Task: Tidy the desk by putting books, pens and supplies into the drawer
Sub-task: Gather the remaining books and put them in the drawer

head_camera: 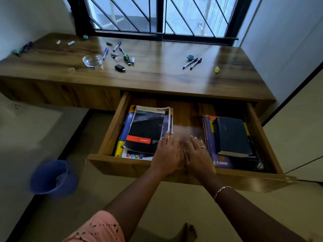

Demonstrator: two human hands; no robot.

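Open drawer [111, 130], 2 book stacks inside: left grip [166, 154] spread flat against the spiral pad [146, 131] edge, right grip [197, 154] spread flat beside the dark book [230, 135], holding nothing, seemingly squaring the stacks to leave a middle gap for the pens [192, 62] scattered on the worktop [157, 77].

blue bucket [52, 177], black spiral pad [145, 131]

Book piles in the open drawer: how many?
2. The left pile, topped by a spiral pad, against the drawer's left wall; the right pile, topped by a black book. Lower books are partly hidden.
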